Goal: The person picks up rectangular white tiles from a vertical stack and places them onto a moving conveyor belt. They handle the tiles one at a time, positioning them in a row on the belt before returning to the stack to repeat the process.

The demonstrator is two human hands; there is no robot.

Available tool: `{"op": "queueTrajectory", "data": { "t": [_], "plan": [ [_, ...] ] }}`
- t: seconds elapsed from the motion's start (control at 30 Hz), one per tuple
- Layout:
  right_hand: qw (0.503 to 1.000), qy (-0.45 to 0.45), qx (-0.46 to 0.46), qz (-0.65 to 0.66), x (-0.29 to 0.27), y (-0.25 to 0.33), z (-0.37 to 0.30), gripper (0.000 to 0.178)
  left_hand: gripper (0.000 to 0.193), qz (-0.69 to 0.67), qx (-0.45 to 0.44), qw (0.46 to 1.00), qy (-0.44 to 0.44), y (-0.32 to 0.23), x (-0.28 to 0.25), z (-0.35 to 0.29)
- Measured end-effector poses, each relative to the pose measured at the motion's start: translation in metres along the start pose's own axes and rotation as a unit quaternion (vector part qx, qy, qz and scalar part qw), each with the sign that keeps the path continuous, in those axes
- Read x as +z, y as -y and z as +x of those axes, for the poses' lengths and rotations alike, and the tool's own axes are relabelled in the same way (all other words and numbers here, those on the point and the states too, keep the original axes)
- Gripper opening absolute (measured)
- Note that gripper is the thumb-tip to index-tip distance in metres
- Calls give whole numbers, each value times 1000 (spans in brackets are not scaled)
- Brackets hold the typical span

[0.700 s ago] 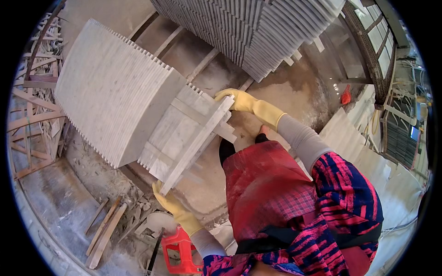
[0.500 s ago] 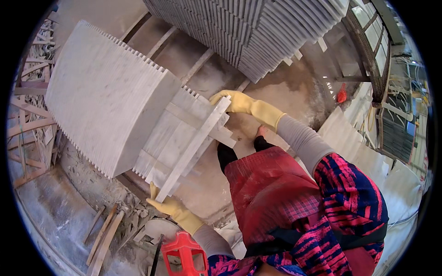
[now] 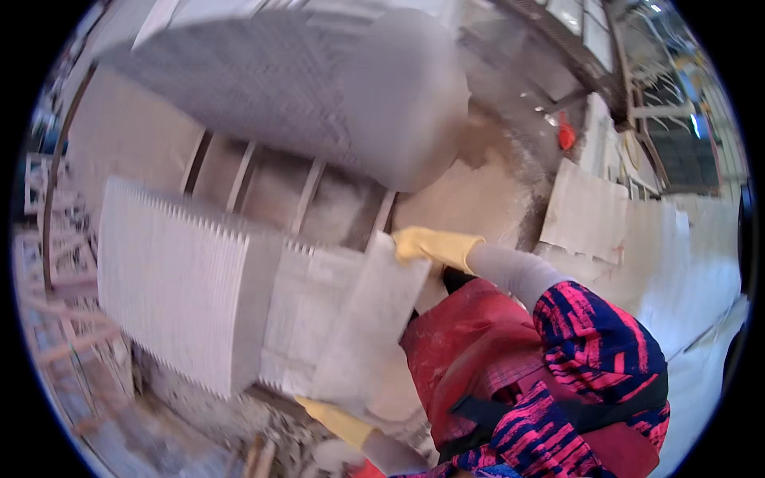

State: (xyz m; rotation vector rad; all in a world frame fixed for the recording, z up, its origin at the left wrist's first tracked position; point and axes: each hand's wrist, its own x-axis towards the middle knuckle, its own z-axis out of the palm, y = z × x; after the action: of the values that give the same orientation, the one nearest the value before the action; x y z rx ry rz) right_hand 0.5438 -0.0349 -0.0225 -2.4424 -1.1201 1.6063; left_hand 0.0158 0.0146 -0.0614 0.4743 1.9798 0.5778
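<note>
A pale grey-white stone slab (image 3: 374, 307) is tilted so that its broad face shows, in front of shorter stacked pieces. My right hand (image 3: 434, 247), in a yellow rubber glove, is closed around its far upper corner. At the slab's near lower end is my left hand (image 3: 341, 422), gloved alike and blurred, its fingers partly hidden at the edge. Behind the slab, a row of similar stone slabs (image 3: 311, 319) stands packed on edge. To the left, a taller block of slabs (image 3: 171, 287) adjoins this row.
A long stack of slabs (image 3: 263, 88) runs across the back, partly covered by a blurred grey rounded shape (image 3: 406, 95). Metal rails (image 3: 307, 195) lie between the stacks. Wooden frames (image 3: 72, 334) are at the left, pale sheets (image 3: 586, 211) at the right, and rubble (image 3: 191, 418) below.
The slab has turned from edge-on to showing its broad face, still between my hands. The whole view has shifted and blurred, and a grey rounded shape now appears over the back stack.
</note>
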Motion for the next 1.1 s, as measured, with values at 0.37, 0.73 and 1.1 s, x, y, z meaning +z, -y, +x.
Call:
{"op": "queueTrajectory", "data": {
  "t": [0.37,0.73,1.1],
  "plan": [
    [944,-78,162,278,-76,-298,-189,65,91,339,94,923,156,-35,248,-161],
    [863,-266,251,350,-173,-533,-383,78,75,290,33,856,426,10,469,-477],
    [789,-321,304,427,-236,-642,-405,68,66,309,-4,824,475,18,604,-574]
  ]
}}
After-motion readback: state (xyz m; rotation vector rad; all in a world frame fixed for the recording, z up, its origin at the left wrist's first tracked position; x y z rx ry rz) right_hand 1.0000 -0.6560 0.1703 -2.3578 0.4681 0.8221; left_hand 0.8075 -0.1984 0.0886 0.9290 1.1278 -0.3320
